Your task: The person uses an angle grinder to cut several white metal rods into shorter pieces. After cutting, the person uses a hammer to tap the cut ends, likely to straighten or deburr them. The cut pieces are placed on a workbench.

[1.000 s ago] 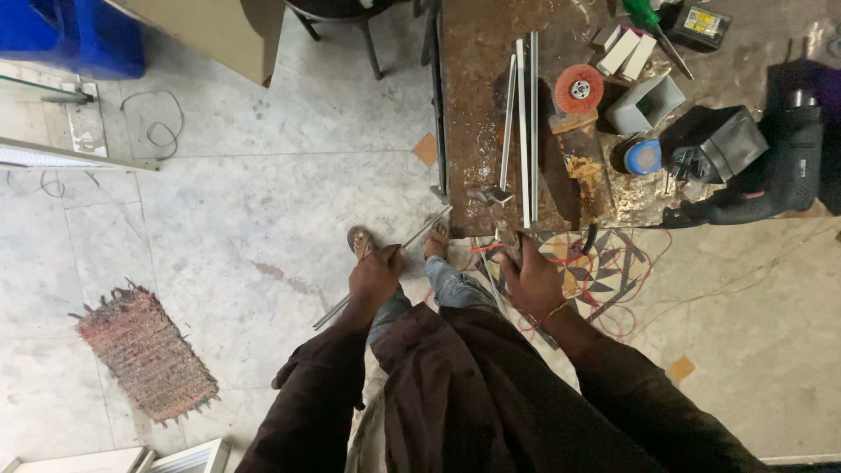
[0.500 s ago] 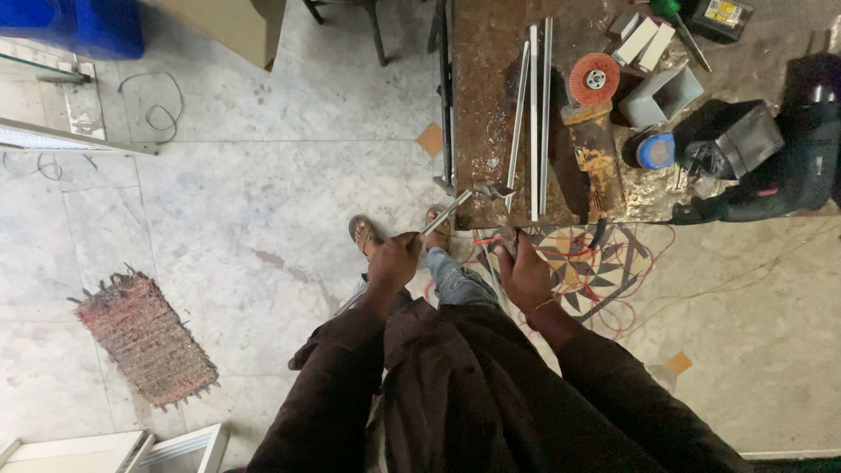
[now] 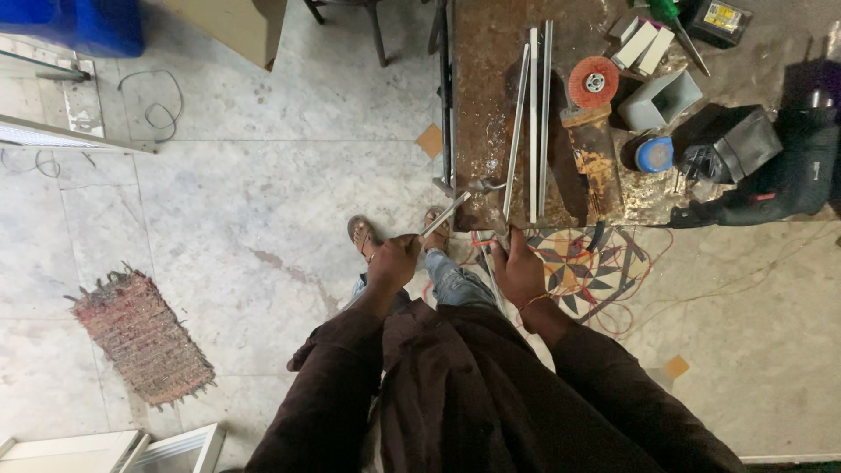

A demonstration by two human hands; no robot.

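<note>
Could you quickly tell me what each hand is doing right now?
Left hand: closed around a metal rod.
Right hand: on the rusty workbench edge; grip unclear.

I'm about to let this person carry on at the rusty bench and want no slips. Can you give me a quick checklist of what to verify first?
1. Left hand closed around the thin metal bar: ok.
2. Right hand braced at the near edge of the rusty bench: ok.
3. Long metal strips lying flat on the bench: ok.
4. Red cable looped on the floor beside the feet, a possible trip risk: not ok.
5. Feet in open sandals: not ok.
6. Bar's far end firmly clamped: cannot tell.
</note>
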